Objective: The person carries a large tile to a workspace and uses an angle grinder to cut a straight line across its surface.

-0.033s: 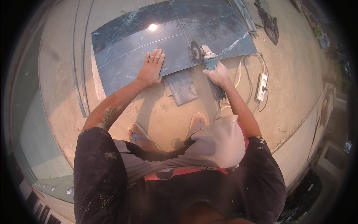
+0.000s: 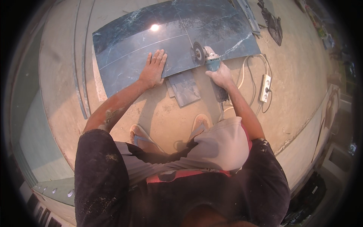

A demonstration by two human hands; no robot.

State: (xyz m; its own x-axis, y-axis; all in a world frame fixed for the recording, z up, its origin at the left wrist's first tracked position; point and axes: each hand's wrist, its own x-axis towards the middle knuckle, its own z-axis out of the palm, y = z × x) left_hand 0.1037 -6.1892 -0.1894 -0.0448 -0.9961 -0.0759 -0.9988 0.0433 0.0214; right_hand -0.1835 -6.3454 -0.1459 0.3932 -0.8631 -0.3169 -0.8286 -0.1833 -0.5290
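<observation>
A large dark blue veined slab [image 2: 132, 45] with thin pale scored lines lies across the top of the head view. My left hand [image 2: 154, 68] rests flat on its near part, fingers spread. My right hand [image 2: 220, 75] grips a teal and silver angle grinder [image 2: 212, 60], whose cutting disc [image 2: 197, 54] stands upright on or just over the slab beside the line running away from me; exact contact is unclear. Under the slab's near edge lie smaller grey tile pieces [image 2: 184, 91].
A white power strip [image 2: 266, 88] with looping cables lies on the concrete floor at right. Long metal bars [image 2: 79, 75] lie at left, a metal rail [image 2: 247, 17] and dark bag [image 2: 272, 26] at back right. My sandalled feet [image 2: 140, 136] stand below the slab.
</observation>
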